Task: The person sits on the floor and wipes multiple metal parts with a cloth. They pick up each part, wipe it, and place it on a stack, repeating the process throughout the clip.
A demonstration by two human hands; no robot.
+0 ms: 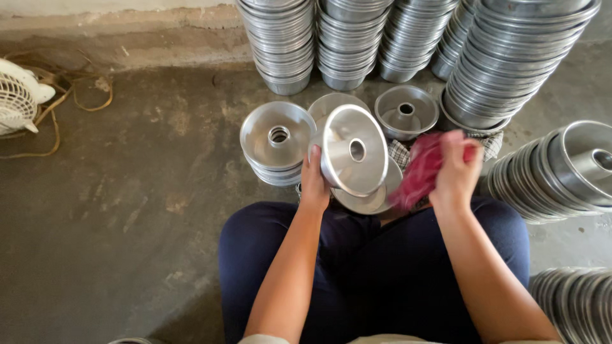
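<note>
Head view: shiny ring-shaped metal pan (354, 158), crumpled red cloth (422, 169).

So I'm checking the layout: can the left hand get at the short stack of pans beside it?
Probably yes: the short stack sits just beyond the left hand, nothing between, though it holds a tube pan.

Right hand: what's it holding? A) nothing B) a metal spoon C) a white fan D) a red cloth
D: the right hand grips a bunched red cloth, blurred with motion, beside the ring-shaped metal pan that the left hand holds tilted on its edge; the white fan sits far off on the floor at the left.
</note>
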